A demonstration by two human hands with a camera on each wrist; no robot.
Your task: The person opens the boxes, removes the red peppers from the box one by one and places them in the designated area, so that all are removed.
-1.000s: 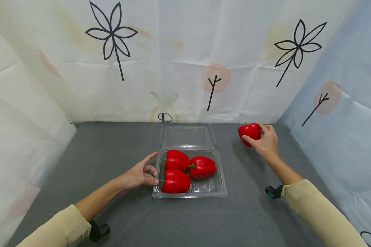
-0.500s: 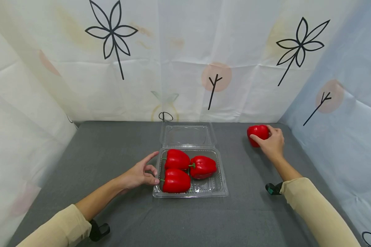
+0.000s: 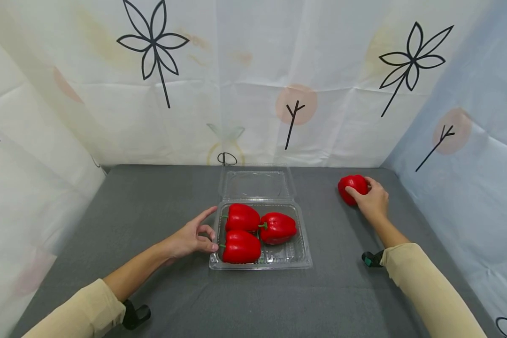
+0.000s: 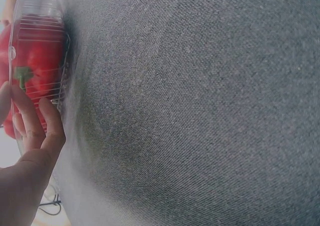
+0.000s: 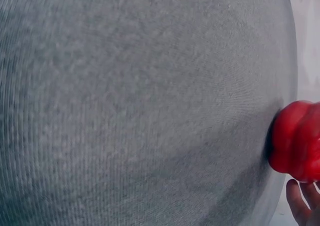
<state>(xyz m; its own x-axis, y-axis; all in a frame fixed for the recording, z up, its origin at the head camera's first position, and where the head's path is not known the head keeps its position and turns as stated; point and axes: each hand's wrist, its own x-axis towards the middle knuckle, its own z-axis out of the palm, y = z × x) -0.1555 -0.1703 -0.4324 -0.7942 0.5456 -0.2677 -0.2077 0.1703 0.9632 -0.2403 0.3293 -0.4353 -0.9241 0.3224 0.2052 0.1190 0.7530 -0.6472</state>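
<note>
Three red bell peppers lie on their sides in a clear plastic clamshell container (image 3: pixel 279 260): one at the back left (image 3: pixel 242 217), one at the front left (image 3: pixel 241 247), one at the right (image 3: pixel 279 228). My left hand (image 3: pixel 193 240) pinches the container's left rim between thumb and fingers; in the left wrist view a green stem (image 4: pixel 23 73) shows through the wall. Off to the right, my right hand (image 3: pixel 372 199) grips another red bell pepper (image 3: pixel 351 187), thumb on its near side. In the right wrist view this pepper (image 5: pixel 297 141) is close over the grey cloth, its stem hidden.
The container's transparent lid (image 3: pixel 255 184) lies folded back behind it. A grey cloth (image 3: pixel 253 305) covers the table. White printed curtains (image 3: pixel 253 94) hang at the back and left, with a bluish one (image 3: pixel 481 188) on the right.
My right hand has carried its pepper rightward and a little toward me, tilting it so the stem no longer shows. My left hand and the container have stayed in place.
</note>
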